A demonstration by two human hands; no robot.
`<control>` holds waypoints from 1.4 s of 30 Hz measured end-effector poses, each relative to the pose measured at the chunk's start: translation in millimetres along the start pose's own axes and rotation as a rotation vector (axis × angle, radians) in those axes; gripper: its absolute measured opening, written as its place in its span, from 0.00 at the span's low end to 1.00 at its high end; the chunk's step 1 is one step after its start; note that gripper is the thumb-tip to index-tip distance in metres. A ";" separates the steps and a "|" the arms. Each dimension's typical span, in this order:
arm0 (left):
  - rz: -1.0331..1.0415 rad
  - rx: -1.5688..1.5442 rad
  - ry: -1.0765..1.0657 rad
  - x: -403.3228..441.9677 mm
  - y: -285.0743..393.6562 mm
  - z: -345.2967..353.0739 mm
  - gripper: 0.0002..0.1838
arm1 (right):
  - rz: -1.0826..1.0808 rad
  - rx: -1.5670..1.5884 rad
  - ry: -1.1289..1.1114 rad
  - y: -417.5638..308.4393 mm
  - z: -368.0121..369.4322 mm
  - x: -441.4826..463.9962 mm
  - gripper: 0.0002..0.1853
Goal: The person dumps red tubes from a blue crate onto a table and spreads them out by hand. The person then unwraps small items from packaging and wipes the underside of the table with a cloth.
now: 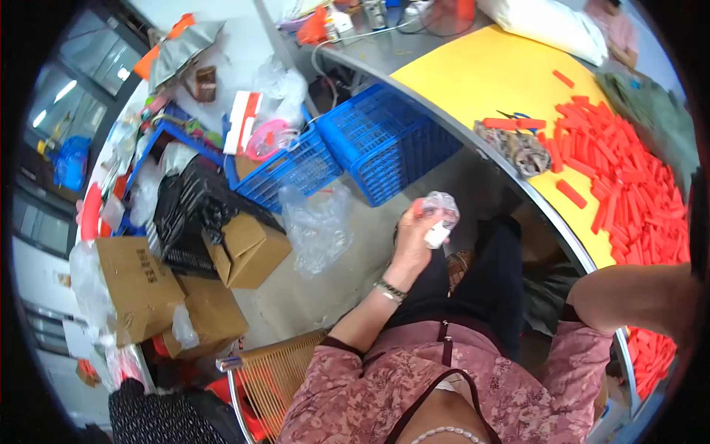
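Observation:
My left hand (413,231) is raised over my lap, left of the table edge. Its fingers are wrapped round a small clear plastic packet (441,203) with a white patch; whether anything is inside cannot be made out. On the right, my forearm (636,297) reaches over the table to the edge of the view, and my right hand is out of sight. Many red strips (621,174) lie heaped on the yellow tabletop (473,70). Beside them are blue-handled scissors (529,118) and a crumpled patterned cloth (518,148).
Blue plastic crates (392,140) stand under and beside the table. Cardboard boxes (137,285) and a loose clear bag (318,226) lie to the left. A wicker chair (281,377) is close by my left side. A person (617,33) sits beyond the table.

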State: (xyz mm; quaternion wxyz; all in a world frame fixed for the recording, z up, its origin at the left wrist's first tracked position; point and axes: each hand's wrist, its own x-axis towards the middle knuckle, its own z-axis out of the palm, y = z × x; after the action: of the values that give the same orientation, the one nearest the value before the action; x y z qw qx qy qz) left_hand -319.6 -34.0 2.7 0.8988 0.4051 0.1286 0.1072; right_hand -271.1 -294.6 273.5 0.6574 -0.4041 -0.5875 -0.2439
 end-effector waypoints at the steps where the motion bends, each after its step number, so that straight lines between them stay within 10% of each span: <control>1: 0.041 -0.007 -0.045 0.8 8.6 0.4 0.11 | -0.002 -0.018 0.008 -4.1 -3.7 -1.8 0.31; 42: -0.532 0.232 -0.931 9.9 -93.2 185.9 0.16 | 0.056 -0.656 0.230 -170.5 -73.1 -63.2 0.25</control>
State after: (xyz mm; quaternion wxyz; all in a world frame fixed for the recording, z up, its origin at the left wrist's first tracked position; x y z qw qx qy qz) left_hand -242.9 -221.8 49.6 0.8064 0.4596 -0.1737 -0.3291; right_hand -376.8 -458.7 255.1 0.5609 -0.5795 -0.3888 -0.4454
